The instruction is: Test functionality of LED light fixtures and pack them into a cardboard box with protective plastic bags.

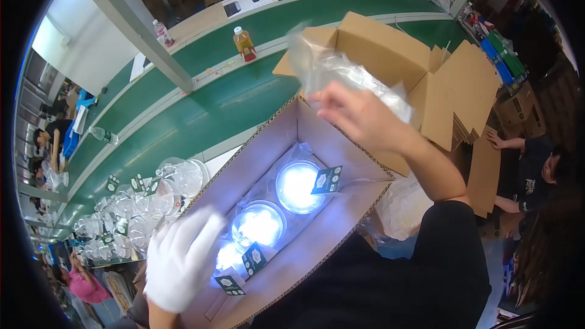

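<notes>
Plastic bags (pixel 341 76), clear and crumpled, are bunched in my right hand (pixel 359 116), which is bare and raised above the far end of the open cardboard box (pixel 332 237). My fingers there are curled together around the bunch, pinching it from below; the bags stand clear of the box and partly cover the empty brown carton (pixel 390 55) behind.

My left hand (pixel 180 256) wears a white glove and rests on the near left wall of the box. Its fingers lie close together and bent over the edge; whether they grip anything beneath, I cannot tell.

Inside the box, three round lamps (pixel 297 187) lie in a row, each glowing white-blue and each bearing a small dark green tag (pixel 327 180).

Left of the box, a cluster of clear wrapped lamps with the same tags (pixel 131 204) sits on the green conveyor belt (pixel 201 109). An orange drink bottle (pixel 244 42) stands farther up the belt. At right, another person's hands (pixel 496 141) touch flat cardboard sheets (pixel 484 173).
</notes>
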A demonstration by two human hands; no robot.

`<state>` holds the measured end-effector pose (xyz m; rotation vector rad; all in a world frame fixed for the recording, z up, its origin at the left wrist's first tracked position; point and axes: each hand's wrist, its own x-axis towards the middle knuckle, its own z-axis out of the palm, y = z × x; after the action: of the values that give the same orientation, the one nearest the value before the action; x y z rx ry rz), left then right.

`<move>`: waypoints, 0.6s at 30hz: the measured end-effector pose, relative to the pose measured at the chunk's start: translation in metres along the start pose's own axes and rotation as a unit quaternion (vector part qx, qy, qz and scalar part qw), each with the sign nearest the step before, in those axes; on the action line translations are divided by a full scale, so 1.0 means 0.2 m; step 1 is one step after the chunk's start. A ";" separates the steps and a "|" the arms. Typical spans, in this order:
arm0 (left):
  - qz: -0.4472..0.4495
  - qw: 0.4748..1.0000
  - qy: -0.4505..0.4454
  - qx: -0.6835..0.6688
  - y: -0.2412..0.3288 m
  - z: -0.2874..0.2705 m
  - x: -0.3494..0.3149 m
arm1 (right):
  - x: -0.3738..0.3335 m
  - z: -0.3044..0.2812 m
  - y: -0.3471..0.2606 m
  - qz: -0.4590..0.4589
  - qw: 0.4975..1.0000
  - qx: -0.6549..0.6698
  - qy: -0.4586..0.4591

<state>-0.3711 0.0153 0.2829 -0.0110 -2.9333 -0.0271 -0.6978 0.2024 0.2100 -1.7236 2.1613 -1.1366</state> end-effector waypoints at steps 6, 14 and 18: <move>0.111 0.992 0.044 -0.033 0.09 0.25 0.61 | -0.04 0.01 -0.04 -0.074 0.994 -0.065 0.036; 0.071 0.975 0.119 -0.172 0.09 0.63 0.87 | -0.10 -0.07 0.04 -0.224 0.969 0.034 -0.099; 0.105 0.972 0.162 -0.135 0.14 0.57 0.89 | -0.06 -0.06 0.29 -0.039 0.961 0.261 0.079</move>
<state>-0.5689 0.0458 0.2085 -0.3255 -2.5647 -0.3594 -0.7457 0.2223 0.1781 -1.5249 1.6587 -1.7239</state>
